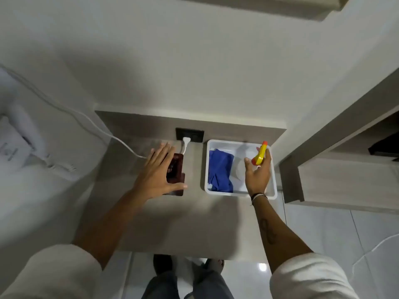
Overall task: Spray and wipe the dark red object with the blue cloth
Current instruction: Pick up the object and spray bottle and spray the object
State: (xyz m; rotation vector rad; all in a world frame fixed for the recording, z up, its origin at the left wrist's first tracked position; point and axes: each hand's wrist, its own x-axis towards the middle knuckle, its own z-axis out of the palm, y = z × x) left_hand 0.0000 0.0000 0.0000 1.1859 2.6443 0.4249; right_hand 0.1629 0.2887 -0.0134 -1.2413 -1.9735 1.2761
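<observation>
The dark red object (177,169), flat and rectangular, lies on the small grey table (172,223) below a wall socket. My left hand (157,171) hovers over its left part with fingers spread, holding nothing. The blue cloth (220,171) lies crumpled in the left half of a white tray (272,192). My right hand (258,171) is over the tray's right half, fingers around the neck of a spray bottle with a yellow and orange head (260,153). The bottle's white body is mostly hidden behind the hand.
A black wall socket (190,135) holds a white plug (186,141) whose cable (86,119) runs off left toward a bed with white bedding (26,169). A grey wooden cabinet (345,180) stands at the right. My feet (187,268) stand on the glossy tiled floor.
</observation>
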